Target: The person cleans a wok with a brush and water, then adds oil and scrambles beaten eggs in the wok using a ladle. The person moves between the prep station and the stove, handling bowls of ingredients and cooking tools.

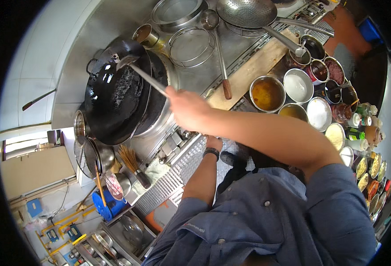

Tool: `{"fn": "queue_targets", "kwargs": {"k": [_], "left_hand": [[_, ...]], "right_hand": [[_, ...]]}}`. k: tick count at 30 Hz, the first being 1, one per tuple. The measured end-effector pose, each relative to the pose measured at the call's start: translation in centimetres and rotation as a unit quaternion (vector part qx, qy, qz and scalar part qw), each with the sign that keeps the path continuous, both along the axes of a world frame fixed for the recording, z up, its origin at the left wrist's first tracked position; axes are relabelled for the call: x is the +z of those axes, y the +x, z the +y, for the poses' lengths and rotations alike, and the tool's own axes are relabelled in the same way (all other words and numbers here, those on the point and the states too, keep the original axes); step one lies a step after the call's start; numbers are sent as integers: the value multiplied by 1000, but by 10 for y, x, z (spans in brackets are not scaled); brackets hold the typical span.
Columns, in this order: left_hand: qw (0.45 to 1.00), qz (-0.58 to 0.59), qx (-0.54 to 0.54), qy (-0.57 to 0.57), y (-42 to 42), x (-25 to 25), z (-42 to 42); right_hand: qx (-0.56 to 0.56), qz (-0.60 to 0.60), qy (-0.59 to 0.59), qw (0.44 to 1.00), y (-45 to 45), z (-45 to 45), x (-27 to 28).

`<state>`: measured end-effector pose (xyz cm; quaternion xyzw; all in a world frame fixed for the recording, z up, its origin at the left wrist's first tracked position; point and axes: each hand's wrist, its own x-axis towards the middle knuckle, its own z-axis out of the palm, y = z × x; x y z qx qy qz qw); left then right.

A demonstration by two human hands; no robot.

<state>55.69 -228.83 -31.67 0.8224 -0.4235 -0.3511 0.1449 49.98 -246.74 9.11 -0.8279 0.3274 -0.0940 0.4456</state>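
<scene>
My right hand [189, 108] grips the handle of a long-handled metal wok tool [149, 79]. Its head lies over the upper part of a large black wok [115, 96]; whether it is a ladle or a spatula is not clear. The wok sits tilted on a burner ring [173, 99], and its inside looks dark, glossy and wet. Below my right forearm, my left hand [214, 143], with a dark band at the wrist, is at the stove's front edge [195, 139]. My right arm partly covers that area, so the left fingers cannot be made out.
A bamboo wok brush [134, 166] lies left of my left arm. Beyond the wok are a metal cup [145, 36], a wire ring stand [191, 46], a ladle [219, 53] and a perforated strainer [247, 13]. Several seasoning pots [298, 85] and bottles [355, 134] crowd the right.
</scene>
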Motion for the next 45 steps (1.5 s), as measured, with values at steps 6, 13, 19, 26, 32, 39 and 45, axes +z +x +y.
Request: {"fn": "queue_targets", "kwargs": {"k": [6,13,19,26,32,39,45], "left_hand": [[998,-44,20,34,-17,65,-2],[992,43,-65,98,-30,75,36],[969,83,-220,78,-31,122,49],[957,284,66,-8,-46,298,88],[916,306,150,-210,-57,413,92],[915,256,-34,-309,-78,448,63],[918,227,137,-296,-81,413,135]], "right_hand": [[115,51,-200,972,-86,-31,74],[245,67,-245,936,-19,-16,88],[22,-9,-51,998,30,-25,0],[123,69,-183,973,-66,-57,94],[263,127,-249,923,-44,-48,106],[41,-30,-70,996,72,-42,-15],[43,-24,-118,992,-40,-30,26]]}}
